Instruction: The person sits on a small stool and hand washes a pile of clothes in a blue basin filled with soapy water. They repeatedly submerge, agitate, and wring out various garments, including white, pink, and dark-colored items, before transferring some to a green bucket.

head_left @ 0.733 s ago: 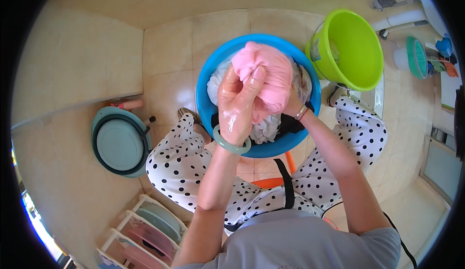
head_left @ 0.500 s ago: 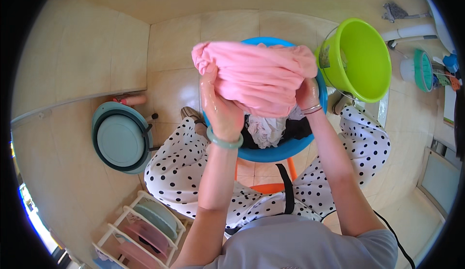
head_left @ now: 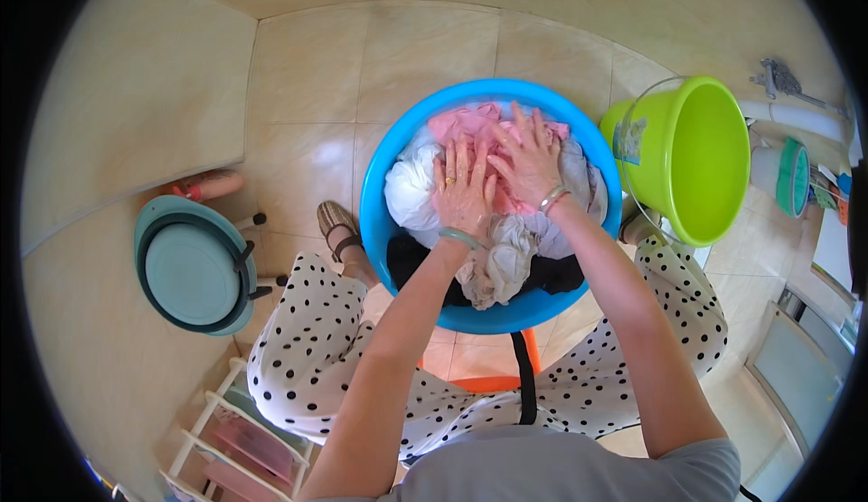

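A blue basin (head_left: 375,208) stands between my knees, filled with wet clothes. The pink cloth (head_left: 466,122) lies bunched at its far side. On top of that cloth press both my hands, fingers spread: my left hand (head_left: 464,190) with a green bangle at its wrist, and my right hand (head_left: 531,163) just right of it with a silver bangle. White fabric (head_left: 411,186) puffs up at the left in the basin. A crumpled greyish-white garment (head_left: 506,262) sits nearest me, over black cloth (head_left: 556,273). Part of the pink cloth is hidden beneath my palms.
A lime-green bucket (head_left: 710,163) with a wire handle touches or nearly touches the basin's right side. An orange stool (head_left: 484,383) shows below the basin. Left stand a folded grey-green basin (head_left: 194,262) and a white rack (head_left: 217,425). Tiled walls close in the left and far sides.
My hands have lowered the pink cloth from above the basin into it. They have let go of its sides and now lie flat on it with fingers spread.
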{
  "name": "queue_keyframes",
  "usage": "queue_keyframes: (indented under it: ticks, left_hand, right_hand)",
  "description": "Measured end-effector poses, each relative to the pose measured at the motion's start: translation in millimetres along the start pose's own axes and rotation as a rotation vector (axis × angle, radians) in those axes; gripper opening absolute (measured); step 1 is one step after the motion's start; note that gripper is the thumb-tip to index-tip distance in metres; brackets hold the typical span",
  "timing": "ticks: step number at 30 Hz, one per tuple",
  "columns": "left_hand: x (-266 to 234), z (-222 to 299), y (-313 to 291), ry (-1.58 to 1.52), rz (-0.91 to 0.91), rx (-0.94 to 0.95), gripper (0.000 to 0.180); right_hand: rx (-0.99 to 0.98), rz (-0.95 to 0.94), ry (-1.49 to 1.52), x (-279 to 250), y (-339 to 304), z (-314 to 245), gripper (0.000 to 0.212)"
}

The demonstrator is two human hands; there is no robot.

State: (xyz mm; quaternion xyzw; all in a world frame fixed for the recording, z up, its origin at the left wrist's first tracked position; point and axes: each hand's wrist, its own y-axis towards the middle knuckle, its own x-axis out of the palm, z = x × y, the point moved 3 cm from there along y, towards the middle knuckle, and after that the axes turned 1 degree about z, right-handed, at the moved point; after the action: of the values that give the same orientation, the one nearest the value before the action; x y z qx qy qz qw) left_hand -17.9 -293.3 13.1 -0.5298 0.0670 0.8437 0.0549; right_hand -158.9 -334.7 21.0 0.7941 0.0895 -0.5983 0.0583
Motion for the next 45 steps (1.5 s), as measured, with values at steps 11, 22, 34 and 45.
queue_keyframes:
  ticks: [11,22,34,45]
  left_hand:
    - [86,-38,17,-0.030,-0.806,-0.265,0.053]
    - [101,-43,21,0.071,-0.492,-0.132,0.047]
    - [21,46,-18,-2.401,-0.352,-0.881,0.064]
    - [194,21,-116,-1.792,-0.004,-0.584,0.038]
  right_hand:
    - [0.141,-0.471,0.053,117,1,36,0.039]
    - [0.208,-0.378,0.250,108,21,47,0.039]
    - [-0.022,0.078,0.731,-95,-70,-54,0.027]
    - [0.051,-0.066,0.264,17,-102,-55,0.016]
